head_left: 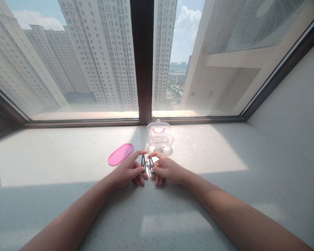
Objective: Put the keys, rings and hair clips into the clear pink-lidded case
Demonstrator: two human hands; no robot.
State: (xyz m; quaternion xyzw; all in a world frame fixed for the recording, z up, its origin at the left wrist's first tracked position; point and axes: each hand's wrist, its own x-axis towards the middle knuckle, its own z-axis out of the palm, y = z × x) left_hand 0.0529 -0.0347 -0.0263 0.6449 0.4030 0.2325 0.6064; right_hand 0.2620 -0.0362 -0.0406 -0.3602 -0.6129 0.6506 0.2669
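Between thumb and index finger, my left hand (131, 170) pinches a black snap hair clip (143, 163), held upright. A matching black snap hair clip (151, 164) is gripped the same way by my right hand (166, 168). The two clips face each other a small gap apart. Just beyond my hands stands a clear plastic box (161, 141) with its lid (158, 127) raised and a pink handle on it. Some small shiny items (159, 149) lie in the box, too small to name. To the left rests a pink oval tray (120, 154), flat and bare.
Everything lies on a pale speckled sill (68, 153). Behind the box runs the dark window frame (145, 69), with tall buildings outside. A white wall (298, 87) bounds the right side.
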